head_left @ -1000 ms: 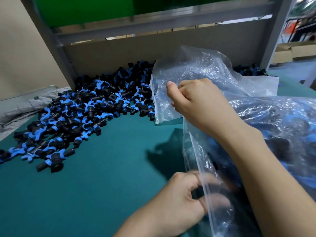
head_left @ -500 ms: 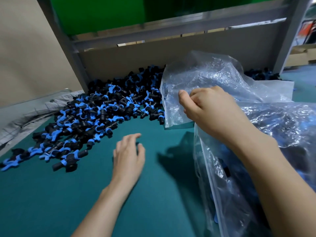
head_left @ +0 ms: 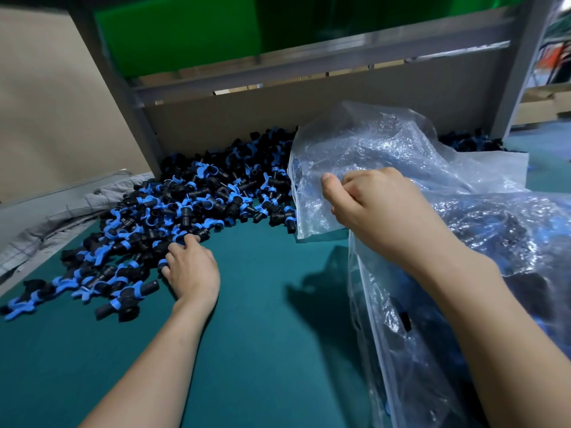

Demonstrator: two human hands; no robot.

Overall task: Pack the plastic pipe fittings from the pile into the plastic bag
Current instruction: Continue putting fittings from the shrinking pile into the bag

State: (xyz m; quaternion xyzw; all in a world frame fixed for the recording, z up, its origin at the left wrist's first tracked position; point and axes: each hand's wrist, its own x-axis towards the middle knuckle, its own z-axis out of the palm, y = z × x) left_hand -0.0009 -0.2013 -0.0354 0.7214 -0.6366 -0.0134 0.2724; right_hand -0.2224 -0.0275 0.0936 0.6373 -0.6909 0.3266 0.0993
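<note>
Black, blue-clipped pipe fittings [head_left: 185, 205] heap far left, left hand [head_left: 191, 267] curled round some; right hand [head_left: 380, 208] pinches crinkled plastic bag [head_left: 386, 143].

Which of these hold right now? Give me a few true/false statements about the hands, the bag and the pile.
1. The right hand pinches the plastic bag at its edge. True.
2. The left hand is inside the bag. False: its fingertips touch the pile of fittings on the teal mat.
3. The bag is empty. False: packed fittings show dark through its side.
4. The pile lies to the left of the bag. True.
</note>
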